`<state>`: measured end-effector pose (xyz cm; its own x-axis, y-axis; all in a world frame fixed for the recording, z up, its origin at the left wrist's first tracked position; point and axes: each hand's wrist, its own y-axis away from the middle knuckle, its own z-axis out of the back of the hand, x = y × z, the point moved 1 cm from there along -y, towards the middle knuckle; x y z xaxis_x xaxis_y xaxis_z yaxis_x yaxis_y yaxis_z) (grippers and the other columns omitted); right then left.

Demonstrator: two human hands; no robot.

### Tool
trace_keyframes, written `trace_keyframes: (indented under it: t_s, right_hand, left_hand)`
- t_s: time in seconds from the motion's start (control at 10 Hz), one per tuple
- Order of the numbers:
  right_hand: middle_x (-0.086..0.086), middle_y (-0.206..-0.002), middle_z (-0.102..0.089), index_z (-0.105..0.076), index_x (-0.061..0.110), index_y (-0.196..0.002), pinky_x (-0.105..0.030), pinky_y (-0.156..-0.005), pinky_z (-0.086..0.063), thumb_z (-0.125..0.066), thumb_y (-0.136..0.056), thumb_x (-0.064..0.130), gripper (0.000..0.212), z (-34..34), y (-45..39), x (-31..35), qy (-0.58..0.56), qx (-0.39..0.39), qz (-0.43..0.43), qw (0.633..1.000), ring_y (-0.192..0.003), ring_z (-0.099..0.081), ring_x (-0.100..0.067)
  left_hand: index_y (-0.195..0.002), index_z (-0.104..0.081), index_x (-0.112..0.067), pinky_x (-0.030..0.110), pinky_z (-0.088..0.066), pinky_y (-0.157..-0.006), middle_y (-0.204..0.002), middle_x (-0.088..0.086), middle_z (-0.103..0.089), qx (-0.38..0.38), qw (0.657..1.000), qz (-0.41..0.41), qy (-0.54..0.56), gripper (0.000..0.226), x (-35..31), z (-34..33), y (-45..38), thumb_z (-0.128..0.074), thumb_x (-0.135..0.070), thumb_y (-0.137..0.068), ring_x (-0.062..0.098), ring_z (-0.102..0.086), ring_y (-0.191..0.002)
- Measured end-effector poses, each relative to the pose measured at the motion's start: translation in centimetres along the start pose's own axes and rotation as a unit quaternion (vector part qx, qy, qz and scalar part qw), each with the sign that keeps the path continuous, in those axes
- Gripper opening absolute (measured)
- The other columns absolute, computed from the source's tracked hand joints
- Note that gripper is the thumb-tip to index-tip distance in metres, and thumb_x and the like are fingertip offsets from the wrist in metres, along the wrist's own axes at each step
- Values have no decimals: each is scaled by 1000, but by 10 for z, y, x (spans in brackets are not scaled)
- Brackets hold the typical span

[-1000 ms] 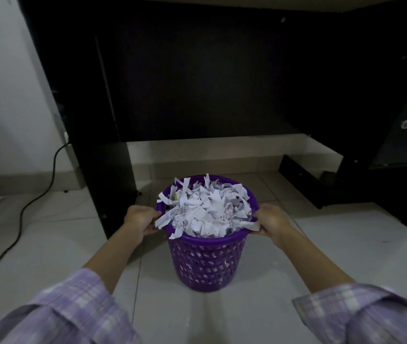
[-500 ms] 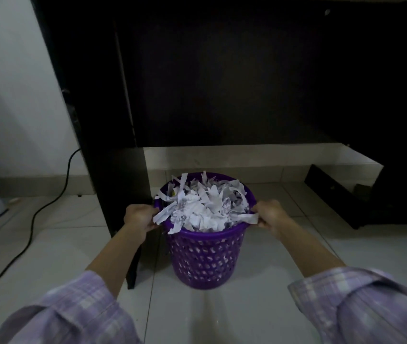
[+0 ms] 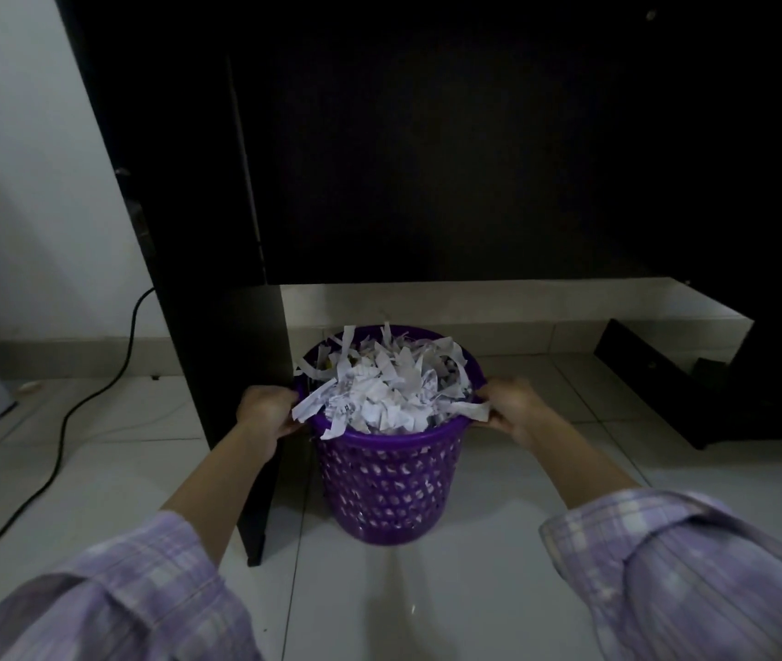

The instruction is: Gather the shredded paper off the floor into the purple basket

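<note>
The purple basket (image 3: pixel 386 489) stands upright on the white tiled floor, its perforated wall facing me. White shredded paper (image 3: pixel 381 388) fills it above the rim, with a few strips hanging over the edge. My left hand (image 3: pixel 267 412) grips the rim on the left side. My right hand (image 3: pixel 513 407) grips the rim on the right, over a hanging strip. No loose shreds show on the floor around it.
A black desk (image 3: pixel 427 159) rises right behind the basket, its side panel (image 3: pixel 241 398) touching my left forearm. A black cable (image 3: pixel 69 422) snakes over the floor at left. A dark drawer unit (image 3: pixel 713 384) sits at right. Pale wall at left.
Both hands have kept their grip on the rim while the basket moved further in toward the desk, beside the side panel. My view has shifted closer and to the left.
</note>
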<state>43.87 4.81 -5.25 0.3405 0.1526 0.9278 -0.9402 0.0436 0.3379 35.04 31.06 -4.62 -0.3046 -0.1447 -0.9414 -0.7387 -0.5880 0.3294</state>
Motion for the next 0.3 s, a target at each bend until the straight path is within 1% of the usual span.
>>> trace_keyframes:
  t_s: [0.1, 0.2, 0.3]
  right_hand:
    - [-18, -116, -60, -56, 3, -116, -45, -86, -53, -40, -97, 12, 27, 1, 11, -1, -14, 26, -5, 1000, -105, -60, -35]
    - [-13, -126, -56, -52, 5, -131, -38, -92, -46, -35, -99, 33, 45, 5, 23, -8, 64, -8, -4, 998, -111, -55, -31]
    - [-19, -136, -51, -48, -2, -134, -40, -103, -43, -34, -101, 29, 48, 13, 50, -14, 162, -46, 4, 986, -123, -50, -36]
  left_hand:
    - [-102, -59, 4, 29, -49, -63, -102, 22, -60, -28, 998, -9, -51, 15, 5, 2, 0, -49, -3, -93, 29, -59, -88]
    - [-80, -58, 0, 33, -47, -65, -80, 14, -57, -72, 985, -50, -152, 17, 11, 7, 16, -49, -5, -93, 24, -55, -70]
    - [-66, -52, -1, 27, -36, -53, -65, 9, -48, -98, 963, -119, -219, 28, 16, 19, 47, -45, -5, -94, 20, -46, -58]
